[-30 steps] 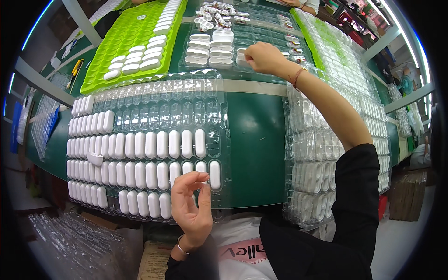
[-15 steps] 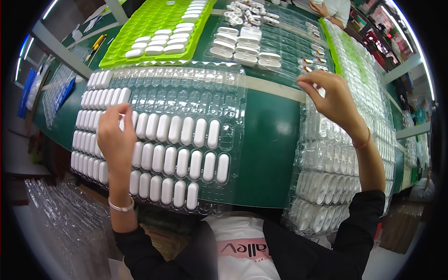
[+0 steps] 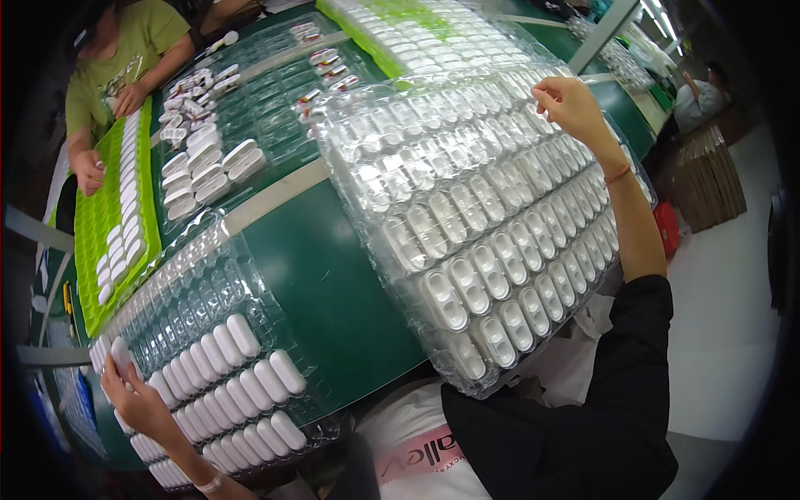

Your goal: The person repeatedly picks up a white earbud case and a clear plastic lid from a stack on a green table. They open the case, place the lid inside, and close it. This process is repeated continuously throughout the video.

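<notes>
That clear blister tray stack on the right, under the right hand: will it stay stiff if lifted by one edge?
Probably not. The clear tray stack looks thin-walled and overhangs the green table, so it may sag. Its glossy plastic likely slips. The white cases sit loose in pockets and could spill.

part-filled tray [image 3: 208,367] left, stacked trays [image 3: 475,225] right, table [image 3: 333,283] between
</notes>
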Demonstrator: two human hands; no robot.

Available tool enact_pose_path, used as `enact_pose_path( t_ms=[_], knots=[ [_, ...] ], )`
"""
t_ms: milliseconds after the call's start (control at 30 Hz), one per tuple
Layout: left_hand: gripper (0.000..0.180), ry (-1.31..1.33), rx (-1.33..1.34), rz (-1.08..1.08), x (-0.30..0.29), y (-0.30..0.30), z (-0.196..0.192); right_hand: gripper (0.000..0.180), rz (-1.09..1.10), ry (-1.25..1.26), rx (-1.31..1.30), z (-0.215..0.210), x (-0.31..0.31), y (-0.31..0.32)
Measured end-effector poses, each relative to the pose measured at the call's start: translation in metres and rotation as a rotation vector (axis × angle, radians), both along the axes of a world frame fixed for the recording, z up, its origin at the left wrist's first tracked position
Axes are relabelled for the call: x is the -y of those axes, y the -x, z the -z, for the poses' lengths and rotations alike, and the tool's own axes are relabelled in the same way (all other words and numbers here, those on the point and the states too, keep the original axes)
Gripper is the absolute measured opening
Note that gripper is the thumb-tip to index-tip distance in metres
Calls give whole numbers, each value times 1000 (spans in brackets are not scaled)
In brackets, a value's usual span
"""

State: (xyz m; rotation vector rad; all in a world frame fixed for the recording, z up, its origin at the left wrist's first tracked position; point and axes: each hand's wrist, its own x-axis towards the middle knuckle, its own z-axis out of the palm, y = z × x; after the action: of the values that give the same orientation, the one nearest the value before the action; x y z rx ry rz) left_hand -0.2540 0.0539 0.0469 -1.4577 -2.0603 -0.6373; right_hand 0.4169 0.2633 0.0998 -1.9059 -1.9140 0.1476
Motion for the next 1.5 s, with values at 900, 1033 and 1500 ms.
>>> enact_pose_path(
  t_ms=[900, 1033, 1500],
  knots=[
    [53, -165, 1738, 690, 32, -267, 9, 34, -931, 610, -907, 10, 106, 230],
    [54, -257, 1558, 707, 33, -266, 18, 33, -1034, 521, -901, 33, 119, 248],
    [53, -228, 1488, 752, 35, -263, 33, 36, -1041, 500, -899, 45, 117, 251]
  ],
)
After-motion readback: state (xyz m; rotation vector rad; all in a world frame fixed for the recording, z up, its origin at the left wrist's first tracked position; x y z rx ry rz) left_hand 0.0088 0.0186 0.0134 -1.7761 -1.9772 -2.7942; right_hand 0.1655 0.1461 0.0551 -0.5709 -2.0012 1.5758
